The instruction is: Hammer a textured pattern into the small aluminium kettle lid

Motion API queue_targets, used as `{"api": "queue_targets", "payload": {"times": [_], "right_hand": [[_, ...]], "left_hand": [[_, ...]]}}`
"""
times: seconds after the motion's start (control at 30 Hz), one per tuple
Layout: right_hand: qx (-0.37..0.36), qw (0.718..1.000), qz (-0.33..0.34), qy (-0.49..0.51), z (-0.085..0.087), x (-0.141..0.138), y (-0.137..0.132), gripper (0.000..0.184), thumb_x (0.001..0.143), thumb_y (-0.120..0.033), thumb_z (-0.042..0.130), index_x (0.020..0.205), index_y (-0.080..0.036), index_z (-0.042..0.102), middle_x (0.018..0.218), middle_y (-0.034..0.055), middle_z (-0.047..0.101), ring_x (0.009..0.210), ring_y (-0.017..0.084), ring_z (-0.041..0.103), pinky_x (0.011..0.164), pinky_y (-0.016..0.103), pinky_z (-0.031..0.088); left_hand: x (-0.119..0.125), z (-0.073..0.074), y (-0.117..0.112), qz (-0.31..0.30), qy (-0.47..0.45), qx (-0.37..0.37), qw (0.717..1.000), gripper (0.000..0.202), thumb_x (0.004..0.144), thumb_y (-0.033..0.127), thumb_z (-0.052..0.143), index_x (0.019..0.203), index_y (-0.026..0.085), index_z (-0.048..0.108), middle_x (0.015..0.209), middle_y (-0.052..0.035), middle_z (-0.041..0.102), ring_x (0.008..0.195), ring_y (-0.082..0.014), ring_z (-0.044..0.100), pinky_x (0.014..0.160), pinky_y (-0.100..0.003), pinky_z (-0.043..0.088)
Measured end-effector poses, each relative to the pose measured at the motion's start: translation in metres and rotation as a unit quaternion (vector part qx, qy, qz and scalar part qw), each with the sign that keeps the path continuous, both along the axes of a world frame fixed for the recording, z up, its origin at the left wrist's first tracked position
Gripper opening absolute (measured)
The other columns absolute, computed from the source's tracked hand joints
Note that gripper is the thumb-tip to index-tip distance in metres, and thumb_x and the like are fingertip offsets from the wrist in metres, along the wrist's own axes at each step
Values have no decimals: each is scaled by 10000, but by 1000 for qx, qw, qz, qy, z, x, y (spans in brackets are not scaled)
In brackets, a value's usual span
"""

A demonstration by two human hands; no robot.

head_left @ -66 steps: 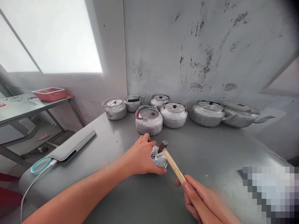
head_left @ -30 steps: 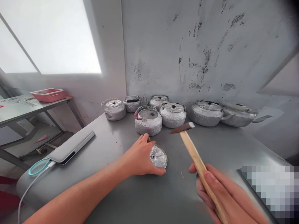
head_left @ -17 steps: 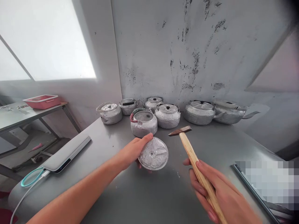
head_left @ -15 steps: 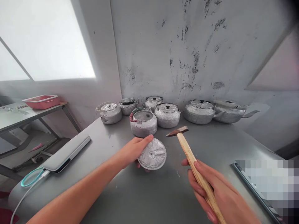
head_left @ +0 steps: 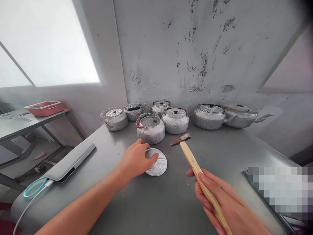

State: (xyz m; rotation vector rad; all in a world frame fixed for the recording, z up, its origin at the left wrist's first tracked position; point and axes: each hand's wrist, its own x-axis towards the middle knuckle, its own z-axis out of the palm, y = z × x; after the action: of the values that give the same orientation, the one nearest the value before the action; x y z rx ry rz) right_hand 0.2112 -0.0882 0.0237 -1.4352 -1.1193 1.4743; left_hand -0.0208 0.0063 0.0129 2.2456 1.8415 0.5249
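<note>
My left hand [head_left: 138, 158] grips a round hammered-metal kettle lid [head_left: 157, 166]. Its thumb lies over the lid's face, with the other fingers by the upper left edge and partly hidden. The lid leans toward me, and I cannot tell whether its rim touches the table. Just behind is a silver kettle [head_left: 153, 133] without a lid, its handle wrapped in red and dark green cord. On the right, my right hand [head_left: 217, 195] is wrapped round the wooden handle of a hammer [head_left: 192, 160]. The rusty hammer head is raised, pointing up and left, beside the lid.
Several dented silver kettles [head_left: 175, 121] stand along the wall at the back of the grey table [head_left: 151, 202]. A white power bank [head_left: 70, 163] with a cable lies at left, a phone-like device [head_left: 269, 202] at right. A pink basket [head_left: 45, 109] sits on a side table.
My left hand has shifted its grip, the thumb moving from the lid's top edge onto its face. The lid has moved slightly left. The hammer has shifted a little left.
</note>
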Motion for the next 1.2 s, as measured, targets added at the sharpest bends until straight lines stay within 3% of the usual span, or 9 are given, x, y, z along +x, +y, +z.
{"api": "queue_targets", "payload": {"times": [0.13, 0.3, 0.43, 0.57, 0.67, 0.77, 0.97, 1.03, 1.2], "right_hand": [[-1, 1000, 6, -2, -6, 2, 1, 426, 857, -650, 486, 994, -262, 595, 595, -71, 452, 328, 80, 322, 364, 265, 335], [-2, 1000, 17, -7, -10, 4, 3, 458, 872, -682, 444, 853, -253, 601, 617, -59, 456, 336, 75, 321, 389, 278, 374], [-2, 1000, 24, -13, -10, 3, 3, 483, 884, -695, 415, 873, -250, 604, 624, -61, 449, 348, 81, 321, 384, 274, 389], [3, 999, 27, -37, -10, 3, 1, 485, 903, -683, 422, 1084, -260, 576, 618, -81, 436, 358, 78, 332, 358, 238, 373], [32, 997, 20, -69, -6, 3, 2, 504, 923, -667, 410, 1217, -272, 517, 626, -87, 447, 357, 76, 343, 340, 220, 357], [82, 992, 12, -100, 0, 6, 5, 502, 943, -654, 381, 1252, -276, 496, 623, -88, 444, 349, 84, 352, 335, 231, 354], [261, 925, -3, -275, 12, 29, 17, 430, 965, -622, 352, 1210, -303, 504, 743, -33, 580, 576, 153, 565, 604, 294, 497], [267, 898, -12, -348, 18, 38, 20, 432, 943, -647, 368, 1154, -315, 547, 809, 0, 630, 765, 213, 625, 629, 301, 483], [239, 860, 39, -450, 34, 35, 21, 410, 976, -585, 302, 951, -298, 593, 761, 1, 629, 671, 200, 576, 572, 286, 432]], "left_hand": [[-2, 2, 0, -57, -25, -17, 998, 507, 872, 650, 491, 1137, 260, 677, 1112, -73, 632, 1126, -283, 571, 928, -381, 459], [-2, 4, -3, -134, -44, -68, 988, 810, 694, 720, 676, 1347, 252, 570, 1311, -81, 555, 1239, -304, 515, 1017, -395, 458], [-4, 7, -3, -177, -47, -74, 980, 797, 665, 519, 768, 1374, 235, 541, 1350, -86, 553, 1259, -309, 516, 1061, -398, 441], [-8, 11, -5, -271, -59, -90, 956, 865, 673, 363, 762, 1467, 288, 428, 1484, -53, 469, 1345, -300, 464, 1130, -395, 385], [-9, 10, -6, -224, -45, -85, 970, 849, 691, 517, 761, 1449, 293, 452, 1516, -82, 408, 1369, -335, 432, 1111, -443, 402], [-9, 10, -5, -204, -42, -92, 974, 843, 678, 512, 773, 1429, 278, 468, 1415, -82, 507, 1301, -319, 500, 1073, -424, 439], [-14, 12, 1, -335, -86, -112, 932, 864, 666, 254, 765, 1458, 312, 427, 1460, -11, 511, 1312, -254, 505, 1101, -341, 407], [-16, 12, 4, -332, -87, -96, 934, 877, 621, 273, 807, 1431, 284, 472, 1503, -38, 459, 1349, -286, 462, 1143, -373, 359], [-21, 11, 10, -327, -102, -114, 933, 830, 606, 231, 794, 1388, 276, 520, 1371, -20, 584, 1240, -280, 552, 1040, -345, 444]]}}
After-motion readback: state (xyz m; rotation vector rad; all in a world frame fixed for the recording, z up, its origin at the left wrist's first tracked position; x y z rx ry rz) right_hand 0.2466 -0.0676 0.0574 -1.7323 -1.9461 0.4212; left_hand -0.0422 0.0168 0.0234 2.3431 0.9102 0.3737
